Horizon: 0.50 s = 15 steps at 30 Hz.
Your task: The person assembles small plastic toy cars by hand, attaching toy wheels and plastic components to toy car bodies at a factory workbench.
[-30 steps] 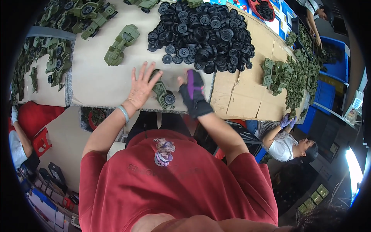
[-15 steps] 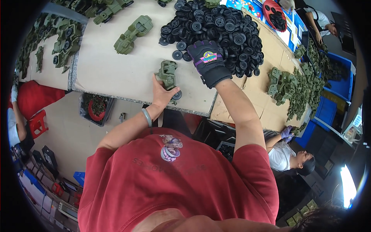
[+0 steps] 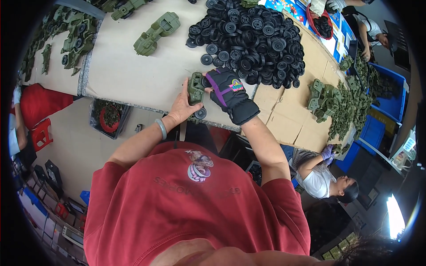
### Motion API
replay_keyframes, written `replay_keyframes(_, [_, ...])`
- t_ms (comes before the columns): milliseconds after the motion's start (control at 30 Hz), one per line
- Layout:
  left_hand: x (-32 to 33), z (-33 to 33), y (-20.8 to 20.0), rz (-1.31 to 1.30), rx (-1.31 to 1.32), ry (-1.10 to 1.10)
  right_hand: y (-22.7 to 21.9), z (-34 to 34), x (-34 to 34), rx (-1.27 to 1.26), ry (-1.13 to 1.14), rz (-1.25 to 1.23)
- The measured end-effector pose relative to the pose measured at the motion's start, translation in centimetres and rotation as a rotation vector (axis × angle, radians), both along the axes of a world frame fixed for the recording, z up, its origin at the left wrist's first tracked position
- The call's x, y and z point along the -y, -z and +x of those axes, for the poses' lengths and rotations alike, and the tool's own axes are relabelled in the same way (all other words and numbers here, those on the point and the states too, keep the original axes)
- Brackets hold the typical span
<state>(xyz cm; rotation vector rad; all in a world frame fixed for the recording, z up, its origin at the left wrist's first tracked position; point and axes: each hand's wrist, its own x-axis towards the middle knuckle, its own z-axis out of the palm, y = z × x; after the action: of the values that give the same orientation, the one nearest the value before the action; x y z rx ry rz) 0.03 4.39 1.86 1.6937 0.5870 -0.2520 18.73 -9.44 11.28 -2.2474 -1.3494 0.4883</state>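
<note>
My bare left hand (image 3: 181,107) grips a green toy truck body (image 3: 195,88) near the front edge of the cardboard-covered table (image 3: 133,75). My right hand (image 3: 224,86), in a black and purple glove, presses a black wheel (image 3: 206,81) against the truck's side. Another black wheel (image 3: 200,113) sits at the truck's lower end. Just beyond my hands lies a big heap of black plastic wheels (image 3: 253,37).
A second green truck body (image 3: 157,32) lies further back on the table. More green toy parts are piled at the left (image 3: 66,42) and right (image 3: 341,102). A seated person in white (image 3: 321,177) works at the right, by blue bins (image 3: 390,95).
My right hand has come back from the wheel heap to the truck with a wheel. My left hand, flat on the table a second ago, now holds the truck.
</note>
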Motion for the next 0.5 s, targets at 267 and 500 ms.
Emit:
replay_keyframes(267, [-0.6,0.5,-1.6,0.046,-0.097,0.068,0.3,-0.1,-0.1,0.056,-0.067,-0.022])
replay_keyframes(500, [-1.3,0.5,-0.8,0.143,-0.057,0.088,0.6,-1.6,0.3,-0.08,0.132,0.124])
